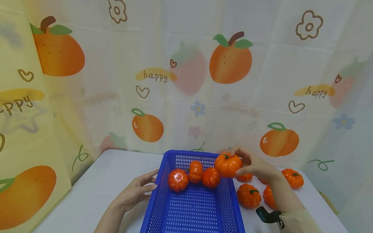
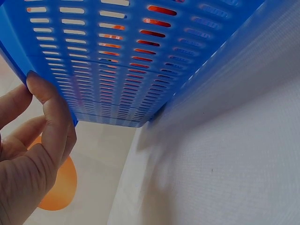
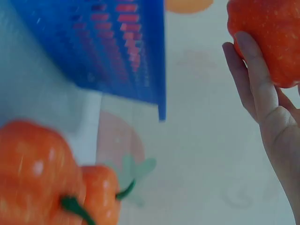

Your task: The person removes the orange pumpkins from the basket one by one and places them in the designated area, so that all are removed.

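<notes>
A pumpkin (image 1: 228,165) is up in the air at the basket's far right corner, its green stem on top. The right grip (image 1: 255,165) has hold of it, thumb on the near side and fingers over the top and back. Seen from the head, it overlaps the rim; from the right wrist there's a gap between the two.

The basket (image 1: 192,210), blue with slotted sides, stands on the table. Three pumpkins sit in a row towards its far end: one at left (image 1: 178,180), one in the middle (image 1: 196,171) tipped on its side, one at right (image 1: 211,177).

Over on the basket's left, the left grip (image 1: 135,191) is loose, its fingers touching the rim without clasping anything.

To the right, at least five loose pumpkins (image 1: 249,195) lie on the table (image 1: 122,171), a few of them partly hidden behind the basket or the right arm. A dark gadget (image 1: 268,216) sits at that wrist, just by a pale sleeve (image 1: 300,221).

Behind it all hangs a pale cloth (image 1: 180,26) printed with oranges, hearts, flowers and the word "happy".
</notes>
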Demonstrator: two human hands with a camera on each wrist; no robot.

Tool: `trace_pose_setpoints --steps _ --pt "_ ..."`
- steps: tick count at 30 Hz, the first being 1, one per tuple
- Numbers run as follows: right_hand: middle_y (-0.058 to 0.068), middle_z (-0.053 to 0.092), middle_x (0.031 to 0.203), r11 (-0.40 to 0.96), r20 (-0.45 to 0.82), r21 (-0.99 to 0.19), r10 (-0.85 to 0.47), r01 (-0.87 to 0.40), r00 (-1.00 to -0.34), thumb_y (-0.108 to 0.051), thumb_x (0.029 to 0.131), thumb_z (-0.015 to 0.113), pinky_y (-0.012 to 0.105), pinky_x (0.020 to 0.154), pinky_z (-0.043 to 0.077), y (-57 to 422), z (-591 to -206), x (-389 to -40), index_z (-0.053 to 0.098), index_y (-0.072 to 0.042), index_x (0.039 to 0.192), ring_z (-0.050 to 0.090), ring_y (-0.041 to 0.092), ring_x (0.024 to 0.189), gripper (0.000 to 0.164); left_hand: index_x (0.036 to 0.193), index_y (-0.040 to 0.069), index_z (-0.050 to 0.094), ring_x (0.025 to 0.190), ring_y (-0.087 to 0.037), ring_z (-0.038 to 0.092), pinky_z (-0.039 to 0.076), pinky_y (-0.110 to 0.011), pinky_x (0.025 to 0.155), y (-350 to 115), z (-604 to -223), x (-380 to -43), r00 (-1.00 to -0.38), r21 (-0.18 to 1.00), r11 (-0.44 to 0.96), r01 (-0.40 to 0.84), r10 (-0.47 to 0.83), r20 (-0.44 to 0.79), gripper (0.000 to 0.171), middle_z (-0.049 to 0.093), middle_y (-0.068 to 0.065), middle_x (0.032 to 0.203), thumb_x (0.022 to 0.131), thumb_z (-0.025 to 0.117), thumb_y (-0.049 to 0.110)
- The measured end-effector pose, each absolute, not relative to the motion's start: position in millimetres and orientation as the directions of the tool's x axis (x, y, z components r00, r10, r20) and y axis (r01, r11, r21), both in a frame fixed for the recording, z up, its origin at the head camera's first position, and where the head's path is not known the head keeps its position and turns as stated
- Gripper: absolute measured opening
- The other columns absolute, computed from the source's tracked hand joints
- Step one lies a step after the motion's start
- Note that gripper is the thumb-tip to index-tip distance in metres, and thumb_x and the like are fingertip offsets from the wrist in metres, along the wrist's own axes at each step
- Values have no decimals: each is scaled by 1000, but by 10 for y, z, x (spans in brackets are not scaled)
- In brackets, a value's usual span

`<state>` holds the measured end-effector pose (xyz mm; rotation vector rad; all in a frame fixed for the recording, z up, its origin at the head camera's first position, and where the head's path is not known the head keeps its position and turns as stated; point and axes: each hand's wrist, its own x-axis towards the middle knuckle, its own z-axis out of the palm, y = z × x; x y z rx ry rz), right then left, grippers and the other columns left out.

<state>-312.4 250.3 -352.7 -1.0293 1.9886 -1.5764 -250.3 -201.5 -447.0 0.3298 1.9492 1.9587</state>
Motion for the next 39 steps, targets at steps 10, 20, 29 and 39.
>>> trace_pose_setpoints --steps 10,20,29,39 --pt "-9 45 145 164 181 -917 -640 -363 -747 -1 87 64 20 98 51 3018 -3619 -3099 29 -2 149 51 2 126 71 158 7 22 98 -12 61 58 -28 81 -2007 -4460 -2500 -908 997 12 -75 413 -73 73 47 -6 120 97 60 17" --pt "-12 50 145 68 214 -947 -598 -315 -772 7 89 51 23 98 52 3618 -3721 -3035 33 -6 151 55 4 124 66 157 7 23 99 -14 60 57 -30 82 -1978 -4476 -2469 -909 997 10 -71 411 -69 72 48 -9 121 97 60 17" --pt "-23 46 141 116 158 -964 -474 -240 -866 4 94 45 24 92 54 4170 -3868 -2903 25 -18 156 54 -2 118 69 157 8 24 99 -14 60 57 -30 81 -1981 -4487 -2508 -913 997 21 -72 402 -75 72 48 -7 121 96 61 17" --pt "-32 41 142 40 162 -978 -476 -205 -864 14 93 41 19 91 54 4623 -4196 -2800 23 -26 157 52 -8 120 78 157 7 23 100 -14 60 58 -31 83 -1996 -4478 -2513 -914 997 22 -68 400 -71 72 48 -7 121 97 61 17"
